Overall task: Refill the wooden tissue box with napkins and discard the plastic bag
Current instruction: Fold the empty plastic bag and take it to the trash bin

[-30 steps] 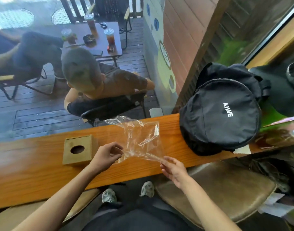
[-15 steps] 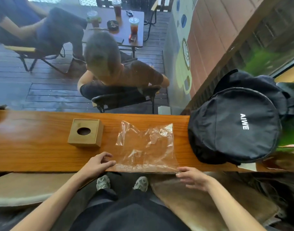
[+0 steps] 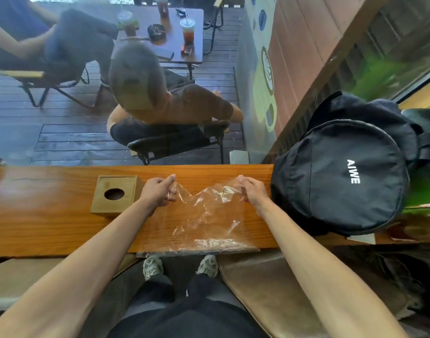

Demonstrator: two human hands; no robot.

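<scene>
A clear plastic bag [image 3: 204, 223] lies flat on the wooden counter [image 3: 45, 225], its near edge hanging slightly over the counter's front. My left hand [image 3: 157, 191] pinches the bag's far left corner, and my right hand [image 3: 253, 192] pinches its far right corner. The wooden tissue box [image 3: 115, 195], square with a round hole in its top, stands just left of my left hand. No napkin shows in the hole.
A black backpack [image 3: 341, 176] rests on the counter right of the bag, close to my right hand. Beyond the glass a person sits on a chair [image 3: 175, 142] at a table with drinks [image 3: 170, 32]. Brown stools [image 3: 277, 286] stand under the counter.
Both hands moved from the bag's near edge to its far corners and took hold of them. The bag stays spread on the counter.
</scene>
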